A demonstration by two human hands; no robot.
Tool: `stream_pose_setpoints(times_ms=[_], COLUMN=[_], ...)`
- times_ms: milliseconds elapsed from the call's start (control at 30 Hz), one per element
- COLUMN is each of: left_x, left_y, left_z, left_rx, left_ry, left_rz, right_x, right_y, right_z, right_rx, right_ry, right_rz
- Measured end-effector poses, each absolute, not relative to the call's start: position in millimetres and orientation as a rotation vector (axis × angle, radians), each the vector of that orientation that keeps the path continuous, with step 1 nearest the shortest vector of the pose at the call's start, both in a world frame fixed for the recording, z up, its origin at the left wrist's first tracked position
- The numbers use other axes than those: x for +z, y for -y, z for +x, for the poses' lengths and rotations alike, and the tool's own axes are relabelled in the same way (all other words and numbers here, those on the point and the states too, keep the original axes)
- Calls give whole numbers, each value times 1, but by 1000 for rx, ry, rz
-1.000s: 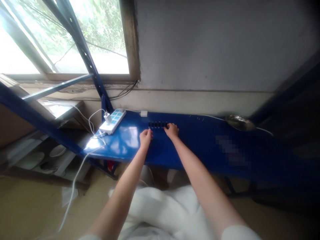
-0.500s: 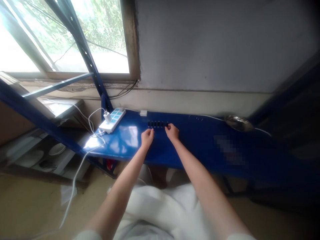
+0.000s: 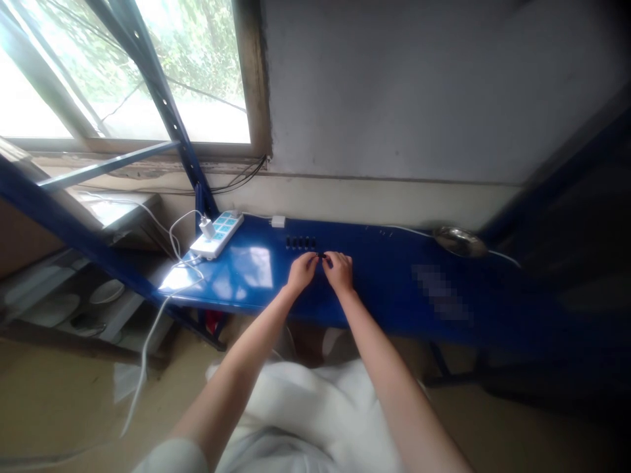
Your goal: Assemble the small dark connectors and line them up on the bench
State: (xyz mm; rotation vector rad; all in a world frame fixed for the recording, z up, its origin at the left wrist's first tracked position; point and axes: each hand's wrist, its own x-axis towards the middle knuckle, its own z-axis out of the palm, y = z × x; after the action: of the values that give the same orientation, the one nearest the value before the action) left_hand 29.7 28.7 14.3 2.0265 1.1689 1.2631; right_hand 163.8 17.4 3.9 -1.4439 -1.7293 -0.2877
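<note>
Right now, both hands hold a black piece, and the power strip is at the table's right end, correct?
No: the head view shows the power strip at the left end of the table. The left hand and right hand hold a black piece.

Possibly a workshop or storage room; exact kind hard to tell. Bolted-look blue metal framing with punched holes in the uprights (image 3: 172, 115), joined to a blue desk (image 3: 246, 289). Worn window frame (image 3: 256, 85), plain grey wall (image 3: 394, 85), loose black cables (image 3: 241, 180) below the sill, a power strip (image 3: 217, 236), cluttered low shelving (image 3: 73, 309) alongside.
</note>
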Motion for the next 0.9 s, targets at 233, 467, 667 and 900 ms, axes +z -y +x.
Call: stream_pose_setpoints(times_ms=[233, 467, 667, 900], left_x=[16, 11, 15, 16], left_y=[-17, -20, -21, -23], left_z=[28, 26, 24, 20], left_rx=[1332, 1353, 1304, 1181], left_ry=[-1141, -1208, -1080, -943], left_rz=[1984, 1812, 1607, 1464], right_x=[2, 4, 5, 2], right_y=[-17, -14, -13, -15], right_z=[164, 162, 161, 162], right_rx=[-316, -275, -166, -132], right_ry=[1761, 1716, 1747, 1730], right_rz=[-1417, -1346, -1338, -1384])
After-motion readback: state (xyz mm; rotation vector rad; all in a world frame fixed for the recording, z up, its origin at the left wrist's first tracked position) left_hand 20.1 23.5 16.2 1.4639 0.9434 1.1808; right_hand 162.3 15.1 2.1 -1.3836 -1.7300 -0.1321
